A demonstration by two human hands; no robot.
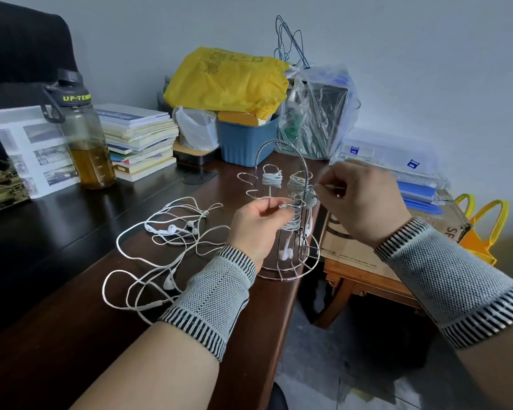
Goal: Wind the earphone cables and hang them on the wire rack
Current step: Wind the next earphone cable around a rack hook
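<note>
Both hands' fingers pinch a wound white earphone bundle (293,216) at the wire rack (288,261) — earbuds dangling.

At frame centre we see the chrome wire rack (282,214) standing upright, two wound grey-white earphone bundles (272,179) hung on its hooks (a third looks half-hung). Loose white earphone cables (160,250) sprawl tangled at lower left.

Left hand (256,224) and right hand (365,202): both bare, no rings or gloves seen. Each wrist carries a knitted band, left wristband (211,303) and right wristband (453,284), grey fine-weave centre, edges ribbed in black and white stripes. Forearms below the bands are bare, no sleeves visible.
</note>
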